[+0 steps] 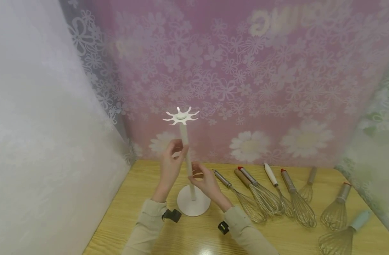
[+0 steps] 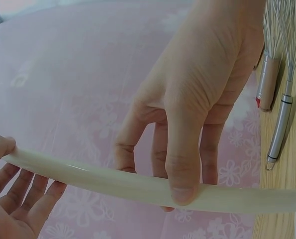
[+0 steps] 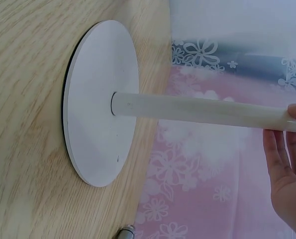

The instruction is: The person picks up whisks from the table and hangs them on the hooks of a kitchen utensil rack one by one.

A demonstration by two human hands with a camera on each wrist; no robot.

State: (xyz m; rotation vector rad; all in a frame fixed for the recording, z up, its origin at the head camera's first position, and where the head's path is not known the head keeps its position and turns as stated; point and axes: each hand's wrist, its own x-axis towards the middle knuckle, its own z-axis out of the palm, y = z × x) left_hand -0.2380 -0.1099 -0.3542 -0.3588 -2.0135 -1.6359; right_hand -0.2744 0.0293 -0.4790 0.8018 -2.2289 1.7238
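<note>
A white utensil stand (image 1: 187, 166) rises from the wooden table, with a round flat base (image 3: 100, 109), a slim pole (image 3: 187, 109) and a star-shaped hook top (image 1: 181, 117). My left hand (image 1: 171, 163) holds the pole on its upper half, below the hook top. Lower down, my right hand (image 1: 208, 182) grips it between thumb and fingers. The left wrist view shows the right thumb lying across the pole, with the left fingers curving around it farther along. Nothing hangs from the hooks.
Several wire whisks lie to the right on the table, among them a steel-handled one (image 1: 222, 179) nearest the stand, a white-handled one (image 1: 271, 174) and a pale-blue-handled one (image 1: 360, 219). A floral pink cloth (image 1: 213, 88) stands behind, and a white wall (image 1: 54, 141) on the left.
</note>
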